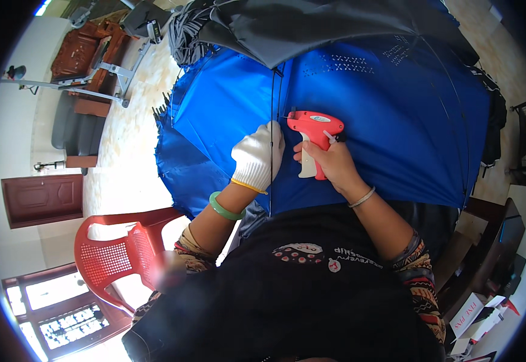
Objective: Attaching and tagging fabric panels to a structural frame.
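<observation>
An opened blue umbrella (359,163) spreads over my lap, its inner side with thin dark ribs toward me. My left hand (256,155), in a white knit glove with a yellow cuff edge, is closed on the umbrella cloth beside a rib (271,181) that crosses in front of the glove. What lies inside its fingers is hidden. Bare and wrapped round the handle, my right hand (334,163) holds a red and white tagging gun (315,125). The gun's needle end points left, close to the gloved fingertips.
More umbrellas lie beyond: a black canopy (317,27) and a bundle of dark straps or cloth (187,36). A red plastic chair (115,262) stands at the left. An open white box (471,317) sits at the lower right, near a dark wooden table.
</observation>
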Demonstrator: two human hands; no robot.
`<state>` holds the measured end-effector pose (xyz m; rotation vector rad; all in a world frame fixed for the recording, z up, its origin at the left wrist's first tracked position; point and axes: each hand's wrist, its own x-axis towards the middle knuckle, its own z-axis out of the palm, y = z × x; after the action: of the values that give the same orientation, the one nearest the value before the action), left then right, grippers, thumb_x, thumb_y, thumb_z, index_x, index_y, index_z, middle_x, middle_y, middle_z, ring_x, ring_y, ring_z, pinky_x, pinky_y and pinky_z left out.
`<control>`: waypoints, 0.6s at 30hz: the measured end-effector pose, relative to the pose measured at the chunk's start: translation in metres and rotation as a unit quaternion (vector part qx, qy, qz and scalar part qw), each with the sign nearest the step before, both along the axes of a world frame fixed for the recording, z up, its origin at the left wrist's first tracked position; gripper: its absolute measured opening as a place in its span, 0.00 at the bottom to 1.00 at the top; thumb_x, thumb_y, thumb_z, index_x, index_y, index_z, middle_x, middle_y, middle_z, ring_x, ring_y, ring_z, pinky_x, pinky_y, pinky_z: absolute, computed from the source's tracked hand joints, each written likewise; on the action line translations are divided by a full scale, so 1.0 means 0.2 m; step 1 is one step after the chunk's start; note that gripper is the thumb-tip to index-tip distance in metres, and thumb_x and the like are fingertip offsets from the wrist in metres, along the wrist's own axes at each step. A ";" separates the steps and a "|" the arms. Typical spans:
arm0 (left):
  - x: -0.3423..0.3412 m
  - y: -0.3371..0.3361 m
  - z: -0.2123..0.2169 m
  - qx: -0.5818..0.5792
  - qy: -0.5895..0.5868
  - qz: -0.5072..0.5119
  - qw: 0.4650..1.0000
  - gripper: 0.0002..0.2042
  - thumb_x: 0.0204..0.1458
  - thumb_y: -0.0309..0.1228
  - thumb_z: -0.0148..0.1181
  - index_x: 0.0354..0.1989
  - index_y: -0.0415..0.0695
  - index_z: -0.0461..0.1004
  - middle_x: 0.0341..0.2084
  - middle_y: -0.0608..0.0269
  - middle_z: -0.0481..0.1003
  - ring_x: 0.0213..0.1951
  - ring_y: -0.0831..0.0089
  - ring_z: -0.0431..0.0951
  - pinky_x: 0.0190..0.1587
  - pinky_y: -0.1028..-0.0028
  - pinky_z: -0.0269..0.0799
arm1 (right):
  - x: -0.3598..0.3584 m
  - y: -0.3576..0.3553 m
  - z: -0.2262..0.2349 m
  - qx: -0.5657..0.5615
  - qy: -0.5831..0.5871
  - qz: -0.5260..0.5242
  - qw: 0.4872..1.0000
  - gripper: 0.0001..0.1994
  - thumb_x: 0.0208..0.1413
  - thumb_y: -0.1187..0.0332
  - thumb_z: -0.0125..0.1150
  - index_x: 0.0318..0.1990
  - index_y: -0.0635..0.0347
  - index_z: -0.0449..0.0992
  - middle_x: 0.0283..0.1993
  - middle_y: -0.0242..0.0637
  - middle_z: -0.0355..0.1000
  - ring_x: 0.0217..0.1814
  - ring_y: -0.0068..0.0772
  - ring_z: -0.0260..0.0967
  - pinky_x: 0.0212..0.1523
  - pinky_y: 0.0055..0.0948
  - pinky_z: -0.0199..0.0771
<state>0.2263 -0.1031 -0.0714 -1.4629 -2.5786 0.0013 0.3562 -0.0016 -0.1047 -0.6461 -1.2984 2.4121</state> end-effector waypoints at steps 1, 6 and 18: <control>0.01 0.00 0.01 0.004 -0.003 -0.004 1.000 0.07 0.51 0.36 0.55 0.29 0.47 0.69 0.22 0.57 0.74 0.20 0.58 0.78 0.17 0.65 0.69 | 0.00 0.00 0.00 0.001 0.000 0.000 1.000 0.12 0.58 0.71 0.57 0.48 0.67 0.70 0.38 0.40 0.76 0.36 0.30 0.76 0.35 0.28 0.78; 0.04 -0.02 0.02 0.029 -0.022 -0.016 0.999 0.07 0.51 0.35 0.56 0.29 0.47 0.69 0.22 0.56 0.75 0.20 0.55 0.77 0.17 0.63 0.69 | 0.01 -0.02 0.01 -0.006 0.004 0.001 1.000 0.13 0.58 0.70 0.57 0.48 0.66 0.70 0.37 0.40 0.76 0.36 0.30 0.76 0.35 0.28 0.78; 0.10 0.01 0.04 0.053 -0.058 -0.024 0.997 0.07 0.50 0.34 0.56 0.27 0.47 0.67 0.22 0.57 0.74 0.20 0.57 0.77 0.17 0.63 0.69 | 0.00 -0.02 -0.07 -0.063 -0.048 0.068 0.995 0.14 0.59 0.66 0.56 0.48 0.65 0.70 0.37 0.42 0.75 0.36 0.32 0.76 0.36 0.30 0.79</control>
<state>0.2456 -0.1006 -0.0639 -1.5264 -2.5876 -0.2290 0.3565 -0.0060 -0.1188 -0.7380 -1.2734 2.6195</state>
